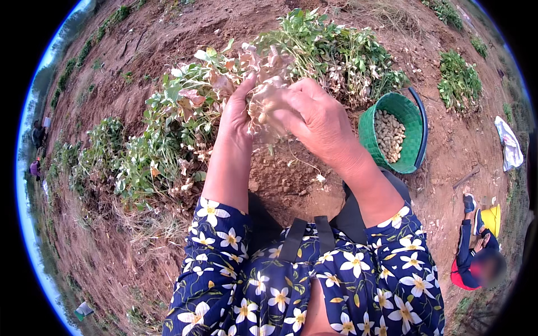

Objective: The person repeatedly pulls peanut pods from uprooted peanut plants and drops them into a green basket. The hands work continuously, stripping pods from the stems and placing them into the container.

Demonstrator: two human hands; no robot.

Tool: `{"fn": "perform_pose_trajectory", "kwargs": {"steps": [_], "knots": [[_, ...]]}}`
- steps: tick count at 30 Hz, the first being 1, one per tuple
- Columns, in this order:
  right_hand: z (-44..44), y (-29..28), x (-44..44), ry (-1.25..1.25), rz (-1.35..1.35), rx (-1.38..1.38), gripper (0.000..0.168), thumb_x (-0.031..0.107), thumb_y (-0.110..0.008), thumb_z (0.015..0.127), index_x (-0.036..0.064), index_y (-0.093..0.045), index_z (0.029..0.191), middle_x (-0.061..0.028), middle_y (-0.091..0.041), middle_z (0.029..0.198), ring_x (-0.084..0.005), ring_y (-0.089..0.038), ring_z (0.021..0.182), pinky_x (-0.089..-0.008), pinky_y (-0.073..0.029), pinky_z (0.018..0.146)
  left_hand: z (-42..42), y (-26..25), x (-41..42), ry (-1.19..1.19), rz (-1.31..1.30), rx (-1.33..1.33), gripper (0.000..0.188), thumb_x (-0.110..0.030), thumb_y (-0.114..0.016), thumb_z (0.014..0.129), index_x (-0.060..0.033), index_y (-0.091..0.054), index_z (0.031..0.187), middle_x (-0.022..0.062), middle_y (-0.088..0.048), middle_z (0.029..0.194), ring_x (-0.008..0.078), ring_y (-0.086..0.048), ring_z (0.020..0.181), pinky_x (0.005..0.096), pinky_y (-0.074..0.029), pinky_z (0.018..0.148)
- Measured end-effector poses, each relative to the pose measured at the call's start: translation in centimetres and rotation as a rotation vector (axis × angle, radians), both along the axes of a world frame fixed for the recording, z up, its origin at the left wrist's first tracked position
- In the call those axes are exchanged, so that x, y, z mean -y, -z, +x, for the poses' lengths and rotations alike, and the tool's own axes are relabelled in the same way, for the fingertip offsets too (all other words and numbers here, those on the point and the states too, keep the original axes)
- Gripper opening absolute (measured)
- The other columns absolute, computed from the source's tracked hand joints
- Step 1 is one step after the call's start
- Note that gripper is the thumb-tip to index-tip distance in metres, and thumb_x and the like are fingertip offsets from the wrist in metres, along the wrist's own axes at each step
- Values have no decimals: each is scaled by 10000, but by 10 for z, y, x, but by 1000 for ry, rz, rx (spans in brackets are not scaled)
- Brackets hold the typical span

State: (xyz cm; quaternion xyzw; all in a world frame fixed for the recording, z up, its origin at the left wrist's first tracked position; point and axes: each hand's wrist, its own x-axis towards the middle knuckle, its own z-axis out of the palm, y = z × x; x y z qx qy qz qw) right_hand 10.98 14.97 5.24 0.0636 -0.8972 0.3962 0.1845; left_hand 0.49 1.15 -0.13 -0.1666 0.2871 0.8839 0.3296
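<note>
My left hand [238,107] grips a peanut plant by its stems, with dry leaves and pale pods [262,110] at the root end between my hands. My right hand [313,115] is at those pods from the right, its fingers bent and slightly blurred; whether they pinch a pod cannot be seen. Green leafy peanut plants [147,155] lie in a heap at the left, and another heap [336,54] lies beyond my hands. Right of my right forearm stands a green woven basket [367,134] with a dark handle, holding loose peanuts in their shells [388,135].
Reddish soil [290,176] lies below my hands. At the far right are a small plant heap [458,84], a white sack [508,145], and a seated person [466,252] beside a yellow bucket [491,219]. Other people are far off at the left edge.
</note>
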Motion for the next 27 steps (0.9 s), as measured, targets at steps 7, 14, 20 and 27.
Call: {"fn": "perform_pose_trajectory", "kwargs": {"steps": [7,14,20,27], "knots": [[-7,14,-17,33,46,-71,185,182,-671,854,38,-651,968,-113,-580,843,-298,-634,776,-390,-518,659,5,-2,-6,51,-94,-164,249,-168,-616,918,15,-599,1087,133,-690,929,220,-700,772,328,-615,617],[-13,20,-23,-32,-130,126,255,235,-601,920,-20,-614,929,-169,-604,895,-347,-612,821,-417,-490,738,-5,12,3,63,-207,-226,285,-173,-721,843,38,-636,1015,136,-685,918,204,-680,739,299,-579,612],[12,-7,-6,-523,-301,148,306,280,-531,976,-4,-626,912,-109,-587,828,-267,-582,743,-370,-487,699,4,-12,0,-115,-422,-344,261,-40,-697,830,76,-605,1046,160,-682,894,227,-690,717,326,-598,607],[3,-18,-32,-36,-1326,312,280,269,-549,980,1,-622,1012,2,-552,791,-42,-497,648,-184,-421,523,-13,-1,20,-118,-186,-283,252,-171,-621,917,8,-594,1092,140,-685,938,230,-702,746,357,-623,582]]}}
